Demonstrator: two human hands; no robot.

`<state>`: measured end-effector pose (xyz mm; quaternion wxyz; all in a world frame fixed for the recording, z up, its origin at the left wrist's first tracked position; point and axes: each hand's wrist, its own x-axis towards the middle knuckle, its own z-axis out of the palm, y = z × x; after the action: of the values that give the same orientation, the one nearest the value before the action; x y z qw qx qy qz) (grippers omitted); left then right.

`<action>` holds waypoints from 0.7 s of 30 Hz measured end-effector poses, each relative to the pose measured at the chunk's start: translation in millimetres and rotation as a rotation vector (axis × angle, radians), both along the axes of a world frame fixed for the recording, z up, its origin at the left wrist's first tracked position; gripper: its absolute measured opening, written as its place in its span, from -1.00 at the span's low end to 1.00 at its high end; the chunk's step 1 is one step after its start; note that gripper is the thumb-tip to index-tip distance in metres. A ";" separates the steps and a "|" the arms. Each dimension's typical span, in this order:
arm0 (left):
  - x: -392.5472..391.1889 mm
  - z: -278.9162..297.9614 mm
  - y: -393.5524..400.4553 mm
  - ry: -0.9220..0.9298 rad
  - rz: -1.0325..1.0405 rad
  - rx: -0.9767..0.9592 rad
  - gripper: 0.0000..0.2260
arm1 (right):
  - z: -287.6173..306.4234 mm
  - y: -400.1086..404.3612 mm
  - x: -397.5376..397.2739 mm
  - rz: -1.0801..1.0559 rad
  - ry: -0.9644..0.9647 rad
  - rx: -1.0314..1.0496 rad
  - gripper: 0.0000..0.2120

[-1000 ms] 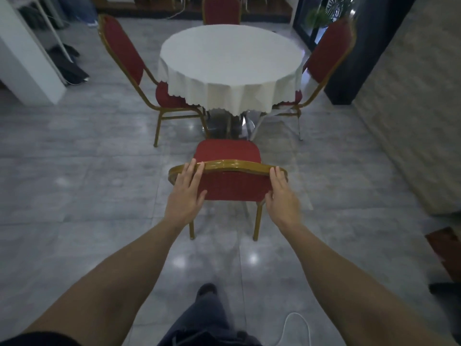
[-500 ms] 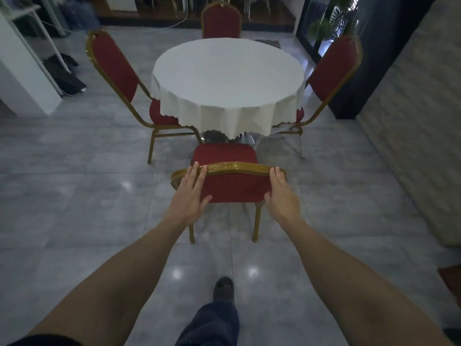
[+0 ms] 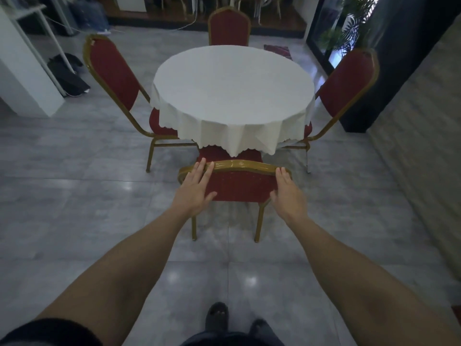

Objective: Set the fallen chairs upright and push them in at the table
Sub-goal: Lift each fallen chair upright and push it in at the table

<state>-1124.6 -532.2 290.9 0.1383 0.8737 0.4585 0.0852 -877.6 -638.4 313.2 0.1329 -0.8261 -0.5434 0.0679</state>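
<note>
Red-upholstered, gold-framed near chair point(image 3: 239, 186) stands upright, seat facing the round white-clothed table point(image 3: 233, 96), its front edge under the cloth's hem. Left hand point(image 3: 193, 189) and right hand point(image 3: 287, 192) press flat, fingers straight, on the backrest's rear. Three other chairs point(image 3: 112, 68) stand upright around the table.

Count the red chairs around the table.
4: near chair under both hands, left chair, far chair, right chair. The round table hides none, apparently.
</note>
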 end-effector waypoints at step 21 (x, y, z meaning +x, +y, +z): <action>21.2 26.2 75.7 0.009 0.057 0.178 -0.64 | 8.8 82.2 56.9 0.120 -0.161 -0.015 -0.72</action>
<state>-1103.4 -456.6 317.1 0.0554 0.8696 0.4743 0.1254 -820.7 -556.1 322.0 0.0782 -0.7957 -0.6004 0.0130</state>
